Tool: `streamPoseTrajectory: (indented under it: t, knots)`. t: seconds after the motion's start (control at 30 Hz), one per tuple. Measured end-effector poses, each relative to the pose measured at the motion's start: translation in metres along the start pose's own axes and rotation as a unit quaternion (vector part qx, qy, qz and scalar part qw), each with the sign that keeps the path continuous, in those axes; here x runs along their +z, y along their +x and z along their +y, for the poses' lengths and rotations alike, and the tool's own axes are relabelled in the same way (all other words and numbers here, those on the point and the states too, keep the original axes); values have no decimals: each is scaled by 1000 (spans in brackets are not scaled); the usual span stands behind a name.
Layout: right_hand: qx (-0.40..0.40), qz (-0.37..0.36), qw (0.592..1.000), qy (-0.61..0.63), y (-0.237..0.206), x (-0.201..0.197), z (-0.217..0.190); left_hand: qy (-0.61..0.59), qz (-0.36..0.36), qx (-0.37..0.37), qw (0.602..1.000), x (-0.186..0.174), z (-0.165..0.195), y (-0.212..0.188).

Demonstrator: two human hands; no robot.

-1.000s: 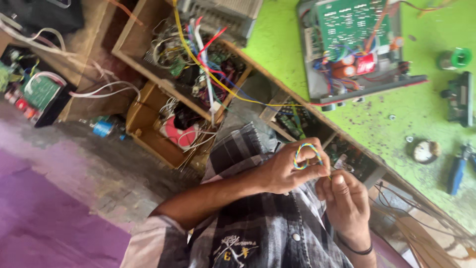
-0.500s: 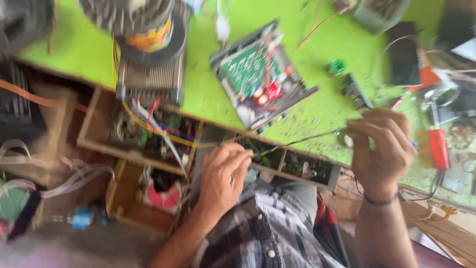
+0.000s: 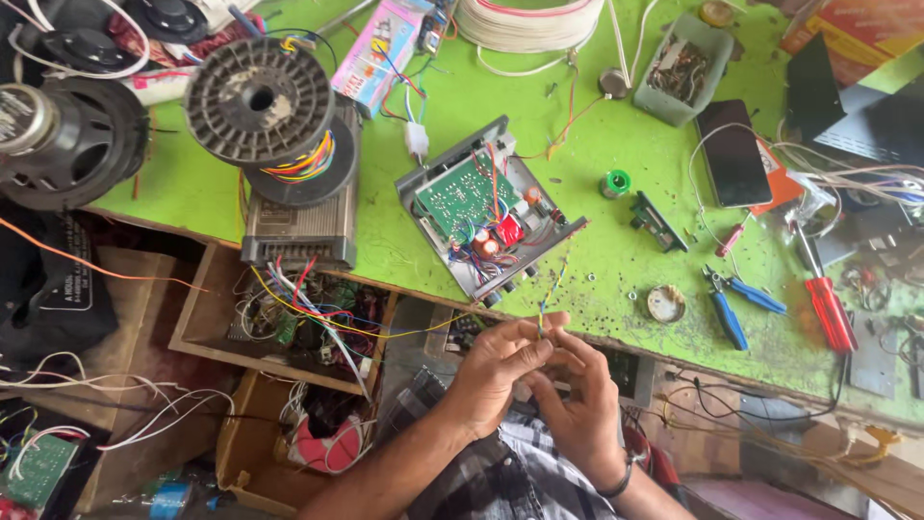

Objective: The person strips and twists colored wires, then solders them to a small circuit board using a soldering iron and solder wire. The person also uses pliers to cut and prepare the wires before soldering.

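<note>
Both hands are together just off the near edge of the green tabletop (image 3: pixel 404 231), over the person's lap. The left hand (image 3: pixel 500 371) has thumb and forefinger pinched tight on a thin wire (image 3: pixel 545 306), and the right hand (image 3: pixel 577 395) sits right against it, fingers curled in toward the same spot; whether the right fingers actually clamp the wire I cannot tell, the left hand covers them. The wire stands nearly upright out of the pinch, its long axis running away from the person toward the far edge, rising over the near edge and heading for the open amplifier chassis (image 3: pixel 486 217). That chassis lies askew on the tabletop a little in from the near edge, green circuit board face up, its long side running diagonally with the knobbed front toward the near edge.

To the right of the hands, near that same edge, a small round tin (image 3: pixel 666 303), then blue-handled pliers (image 3: pixel 731 303) and a red-handled screwdriver (image 3: pixel 828 308), its handle toward the near edge. Further in, a green solder spool (image 3: pixel 615 183) and a dark phone (image 3: pixel 733 154). At the left side, a large black wire reel (image 3: pixel 260 101) sits on a grey metal box (image 3: pixel 298 226) that overhangs the near edge.
</note>
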State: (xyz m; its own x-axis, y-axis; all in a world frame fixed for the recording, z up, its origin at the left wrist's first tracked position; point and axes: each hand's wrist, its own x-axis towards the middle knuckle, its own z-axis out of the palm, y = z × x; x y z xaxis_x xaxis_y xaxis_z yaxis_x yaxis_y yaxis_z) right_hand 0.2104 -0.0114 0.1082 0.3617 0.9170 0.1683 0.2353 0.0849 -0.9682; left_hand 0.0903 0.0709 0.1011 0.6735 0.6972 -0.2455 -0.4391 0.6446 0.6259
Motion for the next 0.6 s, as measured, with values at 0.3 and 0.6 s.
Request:
streamPoseTrajectory:
  t: [0.3, 0.6]
  knots:
    - [-39, -146, 964, -218, -16, -46, 13, 131, 33, 215, 967, -41, 52, 37]
    - [-91, 137, 883, -439, 82, -59, 34, 462, 53, 369, 805, -14, 105, 6]
